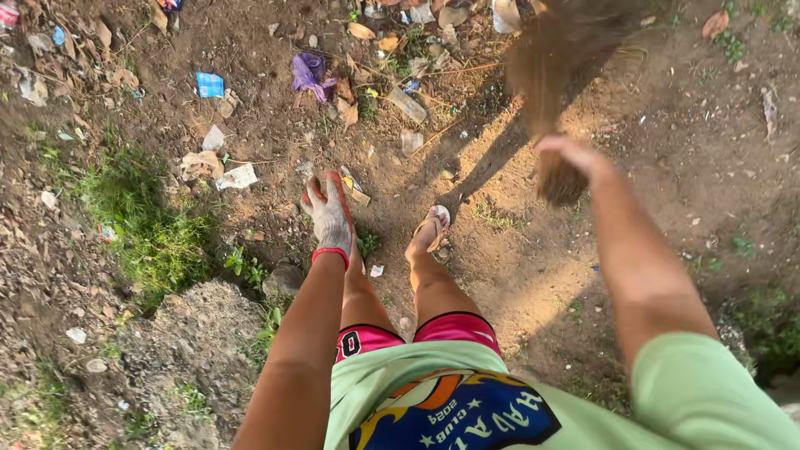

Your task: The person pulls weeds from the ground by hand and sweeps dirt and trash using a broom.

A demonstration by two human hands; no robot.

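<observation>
Sweeping is the step in hand, it seems: the right hand (571, 154) is closed round a broom (554, 92) whose blurred bristles hang over bare dirt at far right. The gloved left hand (331, 215) hangs open and empty above litter (237, 177) — wrappers scattered far left, which the next stroke must reach.

Sunlit, litter-strewn dirt ground (667, 167)
</observation>
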